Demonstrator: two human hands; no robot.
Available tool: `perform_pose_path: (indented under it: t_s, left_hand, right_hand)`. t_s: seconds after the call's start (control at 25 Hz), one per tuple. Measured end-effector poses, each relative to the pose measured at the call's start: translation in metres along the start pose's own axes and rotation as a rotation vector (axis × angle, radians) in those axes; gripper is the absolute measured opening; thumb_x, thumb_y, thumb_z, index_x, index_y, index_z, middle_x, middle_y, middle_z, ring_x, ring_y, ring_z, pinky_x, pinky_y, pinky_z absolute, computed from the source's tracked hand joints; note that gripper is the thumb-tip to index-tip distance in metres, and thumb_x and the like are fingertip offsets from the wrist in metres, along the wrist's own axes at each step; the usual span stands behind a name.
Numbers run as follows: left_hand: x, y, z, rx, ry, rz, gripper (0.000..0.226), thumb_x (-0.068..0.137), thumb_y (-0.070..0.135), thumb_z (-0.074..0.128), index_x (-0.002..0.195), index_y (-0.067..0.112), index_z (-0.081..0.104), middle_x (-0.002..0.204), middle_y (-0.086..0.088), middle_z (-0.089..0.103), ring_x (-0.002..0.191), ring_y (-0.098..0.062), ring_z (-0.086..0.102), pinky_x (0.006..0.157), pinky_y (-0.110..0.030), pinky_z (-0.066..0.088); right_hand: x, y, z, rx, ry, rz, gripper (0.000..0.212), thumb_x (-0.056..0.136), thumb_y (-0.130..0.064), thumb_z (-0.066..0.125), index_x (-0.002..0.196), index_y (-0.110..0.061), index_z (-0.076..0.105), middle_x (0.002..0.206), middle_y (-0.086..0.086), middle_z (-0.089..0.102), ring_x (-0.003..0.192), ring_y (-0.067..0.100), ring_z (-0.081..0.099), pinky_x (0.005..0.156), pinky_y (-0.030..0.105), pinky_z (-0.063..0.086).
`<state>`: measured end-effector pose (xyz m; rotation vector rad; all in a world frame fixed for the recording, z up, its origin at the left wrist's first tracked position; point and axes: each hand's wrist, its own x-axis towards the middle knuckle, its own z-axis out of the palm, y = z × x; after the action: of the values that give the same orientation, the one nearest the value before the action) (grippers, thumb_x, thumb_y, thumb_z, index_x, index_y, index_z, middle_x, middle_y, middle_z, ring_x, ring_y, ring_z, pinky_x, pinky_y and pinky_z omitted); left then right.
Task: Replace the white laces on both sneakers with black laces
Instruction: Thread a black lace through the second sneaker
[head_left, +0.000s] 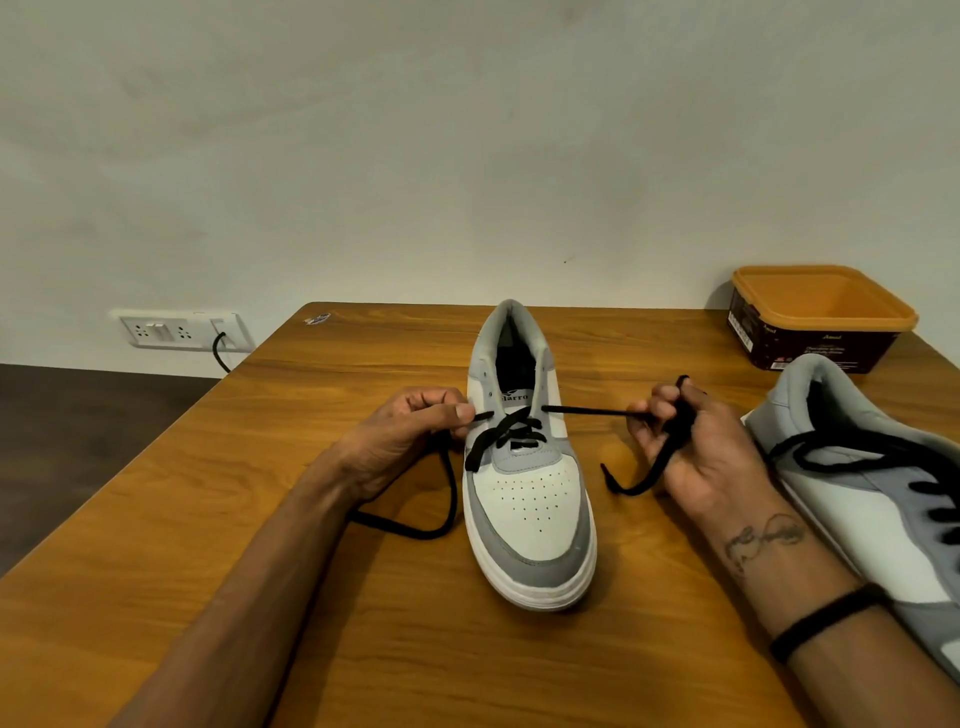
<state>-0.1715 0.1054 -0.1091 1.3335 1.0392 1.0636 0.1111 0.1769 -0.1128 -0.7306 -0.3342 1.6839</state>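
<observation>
A white and grey sneaker stands mid-table, toe toward me, with a black lace crossed through its lower eyelets. My left hand pinches the lace's left end beside the shoe, and the slack loops down onto the table. My right hand grips the right end, pulled taut from the eyelet, with the tail curling below my fingers. A second sneaker with black laces lies at the right, partly behind my right forearm.
The wooden table fills the lower view; its left edge drops to a dark floor. An orange-rimmed tub sits at the back right. A wall socket with a black cable is mounted at the left.
</observation>
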Motion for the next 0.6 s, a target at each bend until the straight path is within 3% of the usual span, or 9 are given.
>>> perform_pose_path:
  t_s: [0.08, 0.2, 0.28, 0.4, 0.52, 0.6]
  left_hand:
    - [0.000, 0.000, 0.002, -0.011, 0.033, -0.009, 0.023, 0.084, 0.038, 0.073, 0.075, 0.018, 0.066, 0.079, 0.000, 0.060, 0.079, -0.013, 0.057, 0.078, -0.026, 0.052]
    - [0.001, 0.001, 0.007, -0.011, 0.079, -0.003, 0.029, 0.089, 0.041, 0.074, 0.078, 0.016, 0.066, 0.078, 0.000, 0.062, 0.077, -0.010, 0.060, 0.078, -0.023, 0.054]
    - [0.000, 0.003, 0.012, -0.032, 0.082, 0.008, 0.021, 0.096, 0.028, 0.074, 0.081, 0.014, 0.071, 0.081, 0.001, 0.067, 0.078, -0.010, 0.064, 0.077, -0.023, 0.055]
    - [-0.001, 0.005, 0.014, -0.016, 0.073, 0.006, 0.014, 0.094, 0.015, 0.067, 0.082, 0.011, 0.071, 0.083, 0.000, 0.070, 0.081, -0.010, 0.067, 0.076, -0.023, 0.056]
    - [-0.001, 0.003, 0.010, 0.011, 0.033, 0.008, 0.021, 0.100, 0.017, 0.066, 0.082, 0.007, 0.063, 0.081, 0.000, 0.066, 0.079, -0.010, 0.062, 0.077, -0.023, 0.054]
    - [-0.001, 0.002, 0.007, 0.012, 0.022, 0.018, 0.021, 0.098, 0.019, 0.067, 0.082, 0.007, 0.061, 0.079, 0.001, 0.063, 0.079, -0.011, 0.059, 0.078, -0.024, 0.053]
  right_hand:
    - [-0.005, 0.002, 0.001, -0.336, -0.110, -0.173, 0.016, 0.109, -0.025, 0.053, 0.098, -0.015, 0.059, 0.066, -0.004, 0.051, 0.055, 0.010, 0.045, 0.057, 0.028, 0.045]
    - [-0.027, 0.013, 0.007, -1.071, -0.406, -0.526, 0.015, 0.100, -0.038, 0.068, 0.112, -0.030, 0.074, 0.091, -0.016, 0.071, 0.082, 0.001, 0.065, 0.067, 0.019, 0.054]
    - [-0.036, 0.023, 0.009, -1.360, -0.509, -0.682, 0.019, 0.097, -0.038, 0.072, 0.116, -0.034, 0.074, 0.098, -0.019, 0.071, 0.085, -0.003, 0.065, 0.068, 0.013, 0.051]
    - [-0.035, 0.029, 0.010, -1.492, -0.512, -0.925, 0.012, 0.101, -0.031, 0.065, 0.107, -0.023, 0.072, 0.098, -0.014, 0.065, 0.084, 0.003, 0.060, 0.068, 0.017, 0.045]
    - [-0.030, 0.032, 0.007, -1.511, -0.483, -0.951, 0.012, 0.105, -0.032, 0.056, 0.106, -0.023, 0.062, 0.102, -0.011, 0.056, 0.090, 0.003, 0.056, 0.071, 0.020, 0.047]
    - [-0.028, 0.033, 0.005, -1.437, -0.463, -0.900, 0.009, 0.108, -0.028, 0.053, 0.106, -0.022, 0.058, 0.098, -0.010, 0.061, 0.088, 0.005, 0.060, 0.071, 0.024, 0.051]
